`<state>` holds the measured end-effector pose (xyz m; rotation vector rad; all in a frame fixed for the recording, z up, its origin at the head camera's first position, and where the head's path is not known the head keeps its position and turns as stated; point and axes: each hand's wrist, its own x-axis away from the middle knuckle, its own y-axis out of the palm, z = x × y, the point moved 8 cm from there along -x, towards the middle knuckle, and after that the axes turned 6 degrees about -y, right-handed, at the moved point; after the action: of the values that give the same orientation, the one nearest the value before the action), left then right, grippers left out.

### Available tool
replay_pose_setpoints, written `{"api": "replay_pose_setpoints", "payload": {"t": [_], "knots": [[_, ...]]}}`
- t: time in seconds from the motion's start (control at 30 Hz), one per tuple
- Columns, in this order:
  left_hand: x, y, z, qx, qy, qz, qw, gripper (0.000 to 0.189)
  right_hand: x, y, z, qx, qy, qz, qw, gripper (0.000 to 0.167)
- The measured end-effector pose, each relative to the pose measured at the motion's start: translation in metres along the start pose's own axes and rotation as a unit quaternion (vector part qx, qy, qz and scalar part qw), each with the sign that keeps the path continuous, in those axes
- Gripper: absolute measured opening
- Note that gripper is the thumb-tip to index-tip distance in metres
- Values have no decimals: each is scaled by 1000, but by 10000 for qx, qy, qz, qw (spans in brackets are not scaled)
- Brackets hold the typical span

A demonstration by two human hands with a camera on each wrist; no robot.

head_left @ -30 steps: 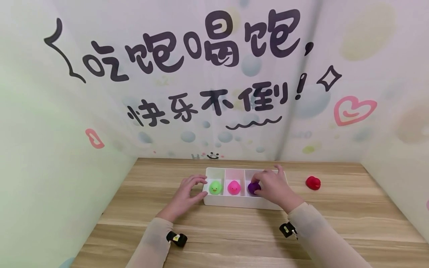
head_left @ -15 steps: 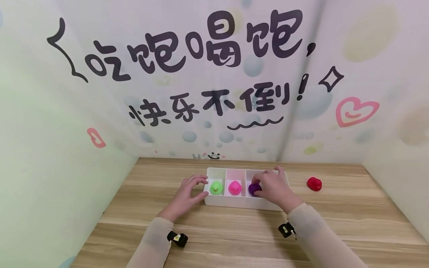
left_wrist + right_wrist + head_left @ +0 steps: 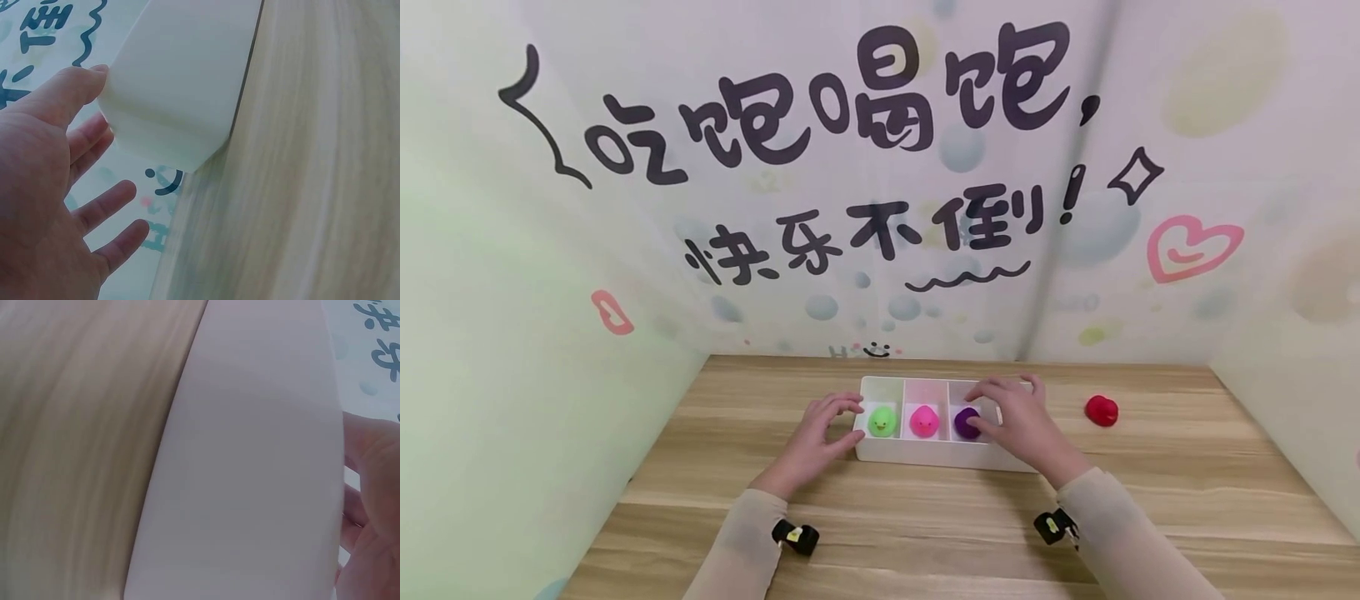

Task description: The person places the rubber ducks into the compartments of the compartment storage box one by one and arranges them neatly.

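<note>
A white divided box point(image 3: 925, 452) stands on the table. In the head view its compartments hold, left to right, a green toy duck point(image 3: 882, 422), a pink toy duck point(image 3: 924, 421) and a round purple toy point(image 3: 966, 423). My left hand point(image 3: 812, 437) touches the box's left end with thumb and fingertips, its fingers spread loosely in the left wrist view. Above the purple toy, my right hand point(image 3: 1022, 425) has its thumb and fingers apart, the thumb overlapping the toy's edge. That hand covers much of the box's right end; the right wrist view shows mostly the box's front wall point(image 3: 244, 456).
A red toy point(image 3: 1102, 410) lies on the wooden table point(image 3: 910, 533) to the right of the box. Behind the table rises a pale printed wall point(image 3: 775, 317) with black lettering. Another wall point(image 3: 512, 400) borders the table's left side.
My right hand has loosened its fingers from the purple toy and shifted slightly right, leaving the toy in its compartment. My left hand stays at the box's left end.
</note>
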<state>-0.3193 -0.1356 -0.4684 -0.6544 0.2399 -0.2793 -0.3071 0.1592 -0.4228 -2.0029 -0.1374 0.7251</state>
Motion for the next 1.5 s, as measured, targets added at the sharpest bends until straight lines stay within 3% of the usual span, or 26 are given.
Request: {"api": "replay_pose_setpoints", "payload": {"t": [0.33,0.8,1.5], "knots": [[1,1,-2,39,-84,19,10000,32,19,-31,18,113,136,660,9977,25],[-4,2,1,29,-24,16,10000,34,46,-75,56,302,129,1188,9924,31],[2,1,0,-32,-89,77,9999,33,87,-88,143,488,1233,319,9907,42]]}}
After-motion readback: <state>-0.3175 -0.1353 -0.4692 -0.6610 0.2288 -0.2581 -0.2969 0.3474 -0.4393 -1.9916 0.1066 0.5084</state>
